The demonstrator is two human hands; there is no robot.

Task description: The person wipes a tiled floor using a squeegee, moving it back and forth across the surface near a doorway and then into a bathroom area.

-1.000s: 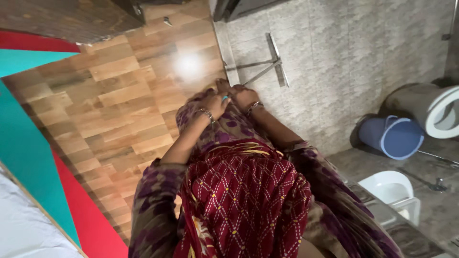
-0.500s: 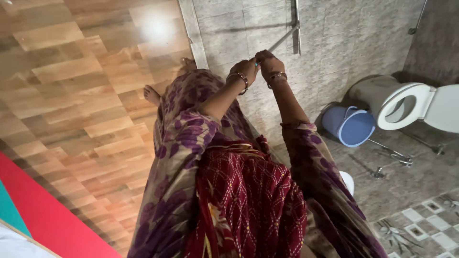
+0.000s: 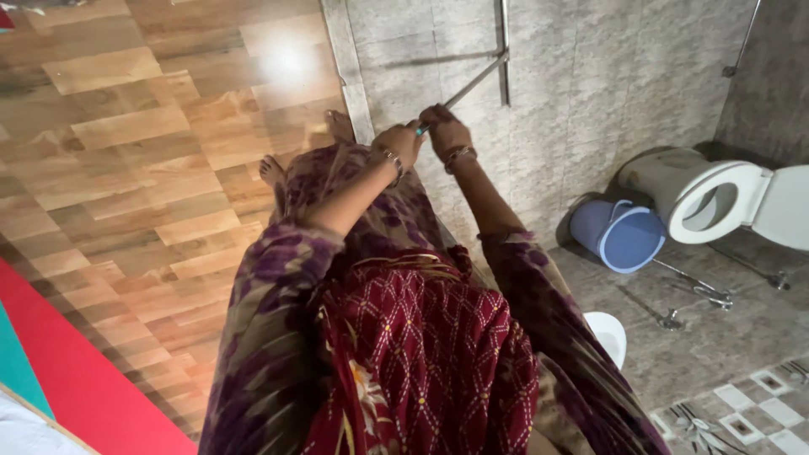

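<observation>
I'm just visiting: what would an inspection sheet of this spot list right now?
Surface: grey tiled floor meets wood-look floor at a pale threshold strip.
Job's things: floor wiper, its metal handle running up to both hands, its blade lying on the grey tiles.
Clutter: blue bucket, white basin.
Grippers: left hand and right hand close together on the handle's teal end; bangles on both wrists.
Cables: nothing seen; thin metal pipes by the toilet.
Surroundings: white toilet with seat down, lid up; patterned tiles at lower right; bare feet at the threshold.
</observation>
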